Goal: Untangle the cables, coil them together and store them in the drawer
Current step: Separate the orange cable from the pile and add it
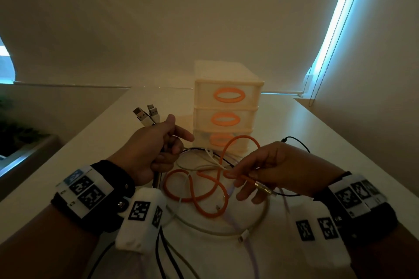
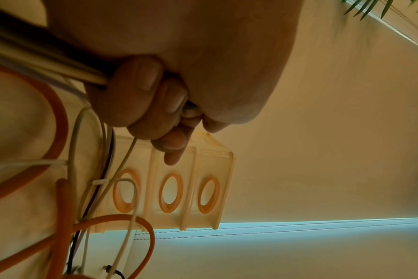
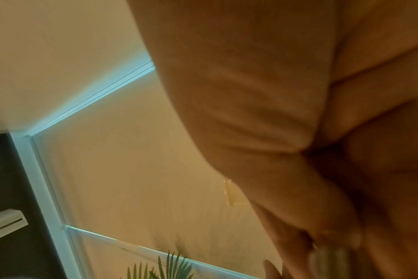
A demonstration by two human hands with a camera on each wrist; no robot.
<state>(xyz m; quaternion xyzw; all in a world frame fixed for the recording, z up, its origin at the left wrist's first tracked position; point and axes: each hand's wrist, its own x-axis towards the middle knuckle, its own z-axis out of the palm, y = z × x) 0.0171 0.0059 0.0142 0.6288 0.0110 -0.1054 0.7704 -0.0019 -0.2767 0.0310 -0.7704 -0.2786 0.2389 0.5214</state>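
Observation:
My left hand (image 1: 158, 149) grips a bundle of cables, with two white USB plugs (image 1: 146, 115) sticking up past the thumb; in the left wrist view my left hand (image 2: 155, 105) has its fingers curled round the bundle (image 2: 48, 62). My right hand (image 1: 256, 176) pinches the orange cable (image 1: 197, 190) near its metal plug (image 1: 264, 188). The orange cable loops on the table, tangled with a white cable (image 1: 204, 165) and a black cable (image 1: 297, 142). A cream three-drawer unit (image 1: 226, 106) with orange handles stands just behind, drawers closed. The right wrist view is blurred skin.
The white table (image 1: 328, 138) narrows toward a wall with a blind. Its left edge (image 1: 56, 158) drops beside a planter. A bead chain (image 1: 317, 88) hangs at the right. More cables trail off the near edge by my wrists.

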